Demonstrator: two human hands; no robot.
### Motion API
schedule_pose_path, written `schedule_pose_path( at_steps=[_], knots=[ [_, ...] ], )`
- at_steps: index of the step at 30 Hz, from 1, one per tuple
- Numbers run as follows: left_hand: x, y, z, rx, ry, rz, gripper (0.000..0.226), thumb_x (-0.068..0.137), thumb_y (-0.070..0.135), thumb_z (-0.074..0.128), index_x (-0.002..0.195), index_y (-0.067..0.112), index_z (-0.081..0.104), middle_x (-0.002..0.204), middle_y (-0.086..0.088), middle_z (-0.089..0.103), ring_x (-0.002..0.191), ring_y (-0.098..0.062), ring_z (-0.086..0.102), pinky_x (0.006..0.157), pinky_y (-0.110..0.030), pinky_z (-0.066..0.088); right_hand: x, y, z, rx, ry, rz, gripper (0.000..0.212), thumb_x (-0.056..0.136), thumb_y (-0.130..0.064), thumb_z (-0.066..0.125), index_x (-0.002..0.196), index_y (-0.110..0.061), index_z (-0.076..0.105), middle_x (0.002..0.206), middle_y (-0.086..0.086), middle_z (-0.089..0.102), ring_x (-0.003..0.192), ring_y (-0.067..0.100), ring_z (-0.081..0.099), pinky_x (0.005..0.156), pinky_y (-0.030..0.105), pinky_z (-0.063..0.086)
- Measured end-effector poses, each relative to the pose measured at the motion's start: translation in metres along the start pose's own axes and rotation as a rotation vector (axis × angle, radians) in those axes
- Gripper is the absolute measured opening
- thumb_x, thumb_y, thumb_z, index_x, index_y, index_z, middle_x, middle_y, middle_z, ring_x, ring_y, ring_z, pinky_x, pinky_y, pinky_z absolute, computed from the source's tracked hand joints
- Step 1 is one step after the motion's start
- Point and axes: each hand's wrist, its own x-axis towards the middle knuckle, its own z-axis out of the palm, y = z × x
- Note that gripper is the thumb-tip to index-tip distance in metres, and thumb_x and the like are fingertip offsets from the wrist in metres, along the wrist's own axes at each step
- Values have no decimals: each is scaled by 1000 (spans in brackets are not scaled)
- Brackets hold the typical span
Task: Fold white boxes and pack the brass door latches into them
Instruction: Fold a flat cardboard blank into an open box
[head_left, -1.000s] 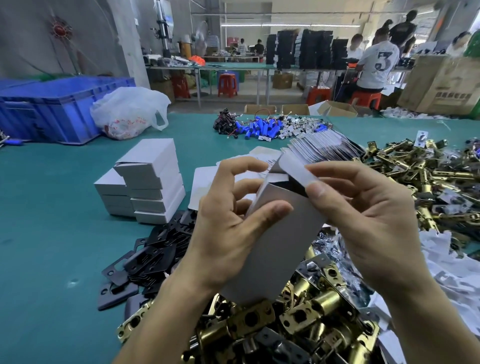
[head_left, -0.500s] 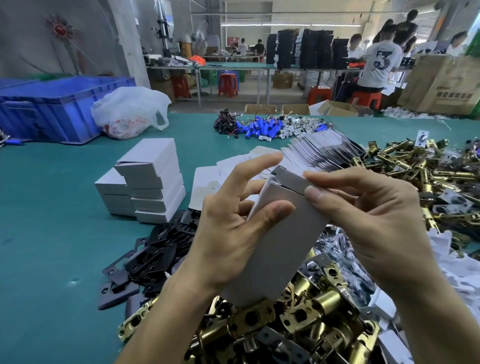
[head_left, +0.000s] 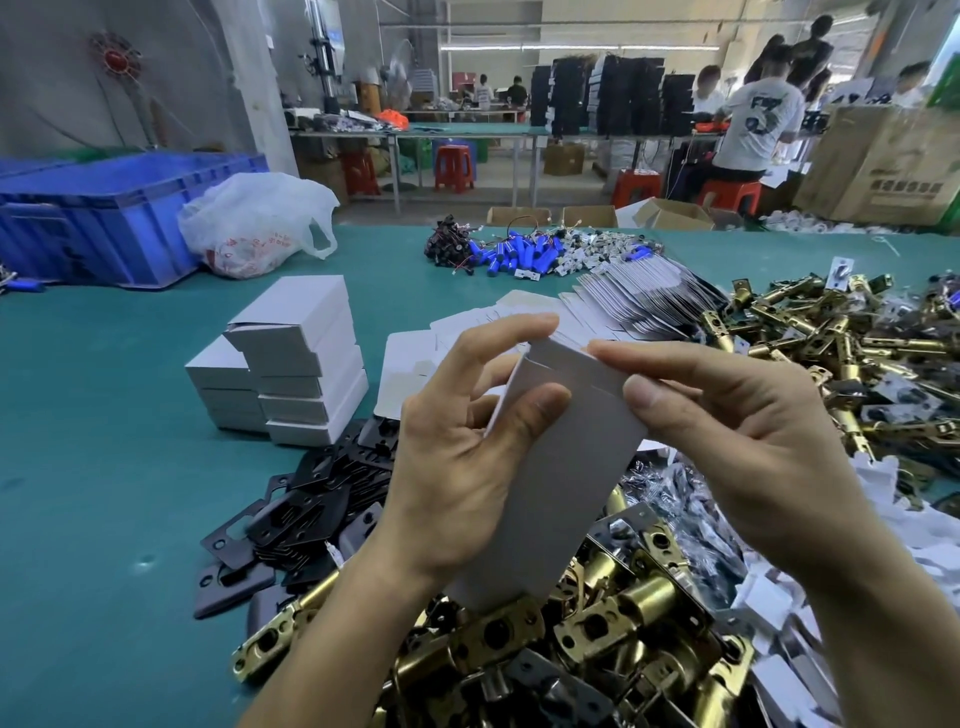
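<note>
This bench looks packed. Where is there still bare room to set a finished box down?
Widest bare patch: the green table left of the black plates and stacked boxes. Another strip lies between the plastic bag and the blue cylinders. Crowded: brass latches fill the right and near side, flat blanks the middle.

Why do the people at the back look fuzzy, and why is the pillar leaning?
Head view: the wide-angle lens bends the edges, so the pillar leans; the far workers are small and soft; the white box, left hand and right hand are sharp; brass latches glint.
</note>
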Motion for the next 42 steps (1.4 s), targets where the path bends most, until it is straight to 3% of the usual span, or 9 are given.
schedule_pose_path(
  at_steps=[10,14,19,22,25,33,35,38,42],
  knots=[
    [1,0,-4,14,23,-18,26,88,30,65,114,34,65,100,-5,75,76,-18,73,60,-32,59,-1,22,9,134,151,-44,12,77,-20,78,89,-21,77,98,6,77,93,24,74,78,33,60],
    [2,1,-3,-22,6,-23,27,88,29,65,115,33,62,100,-7,74,76,-15,73,58,-26,56,-1,20,11,151,160,-70,18,75,-22,79,93,-20,79,98,-1,78,89,16,74,76,25,59],
    [3,1,-5,-55,4,-15,32,89,25,63,120,35,60,106,-15,72,77,-23,75,61,-33,62,-2,18,3,202,78,36,36,80,-51,72,106,-27,78,111,3,75,101,23,72,83,31,58],
    [3,2,-6,-17,-13,-8,36,90,27,62,120,47,63,107,-13,72,82,-25,75,65,-37,63,-2,17,-1,219,23,71,35,82,-46,72,111,-27,76,118,5,72,108,25,70,87,31,57],
    [3,1,-6,-8,-37,-9,35,90,30,61,123,42,61,110,-10,72,86,-29,74,66,-43,64,-1,18,0,228,27,78,38,78,-47,76,110,-26,76,117,4,73,104,23,71,83,27,57],
    [3,-1,-6,-47,-12,-18,25,90,28,62,110,42,65,94,-3,72,71,-14,70,55,-26,55,-1,16,3,170,-11,87,49,73,-55,76,113,-27,72,118,-2,72,112,20,68,83,27,58],
    [3,-3,-6,-27,3,-10,23,92,26,61,111,39,64,93,-1,72,71,-9,69,56,-21,54,-2,15,2,112,-53,91,47,71,-47,82,113,-29,71,120,-6,71,117,17,65,86,29,57],
    [3,-4,-6,45,15,23,15,95,21,59,110,24,60,85,11,67,62,-2,62,54,-12,47,-4,17,4,75,-38,110,41,65,-15,84,104,-25,75,110,0,75,97,19,72,77,31,60],
    [3,-2,-7,96,35,37,11,95,22,61,106,23,60,83,14,64,55,0,57,52,-10,43,-3,20,11,94,-46,112,33,71,-15,79,100,-28,72,101,12,71,85,28,71,75,41,60]
  ],
)
